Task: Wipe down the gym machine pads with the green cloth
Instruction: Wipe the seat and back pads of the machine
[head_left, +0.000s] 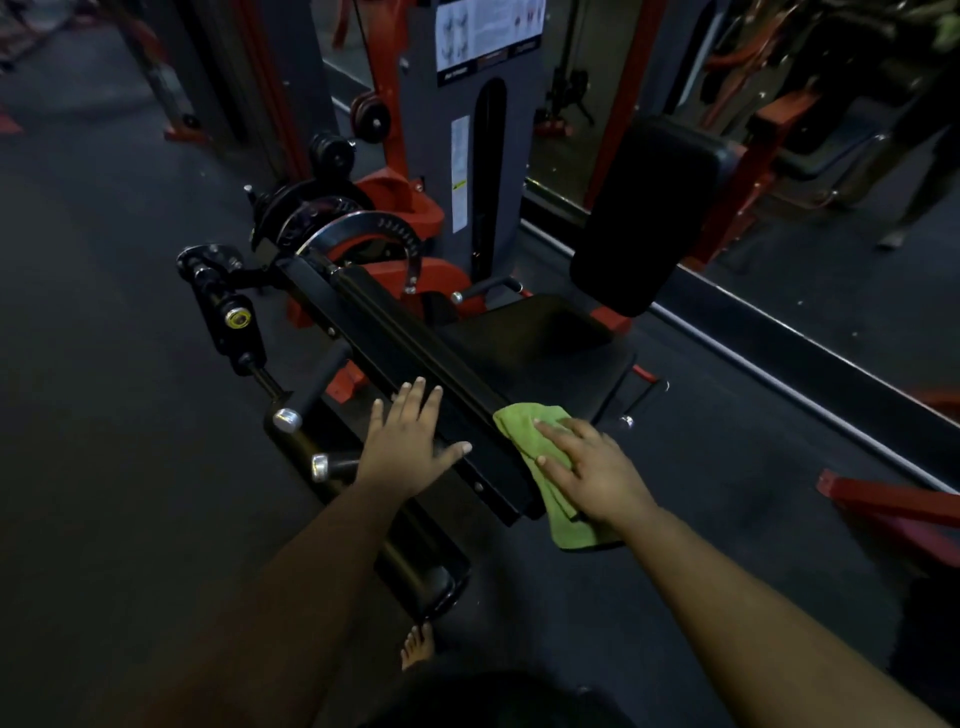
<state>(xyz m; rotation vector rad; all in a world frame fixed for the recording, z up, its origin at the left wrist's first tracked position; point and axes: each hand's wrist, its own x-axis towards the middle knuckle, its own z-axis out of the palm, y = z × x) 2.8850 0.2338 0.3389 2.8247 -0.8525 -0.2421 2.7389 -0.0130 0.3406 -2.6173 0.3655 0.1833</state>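
Note:
A red and black gym machine fills the middle of the head view. Its long black arm (410, 353) runs diagonally from the pivot wheel toward me. My left hand (410, 441) lies flat on the near end of this arm, fingers spread, holding nothing. My right hand (592, 467) presses the green cloth (545, 467) against the right side of the arm's near end, beside the black seat pad (545, 353). The cloth hangs down below my palm. A black back pad (649, 218) stands upright behind the seat. A black roller pad (410, 561) sits low under the arm.
Chrome-capped handles (287, 420) stick out left of the arm. A grey weight-stack column (467, 156) stands behind the machine. A mirror wall with a metal sill (779, 332) runs along the right. A red frame piece (883, 499) lies on the dark floor at right. My bare foot (418, 644) is below.

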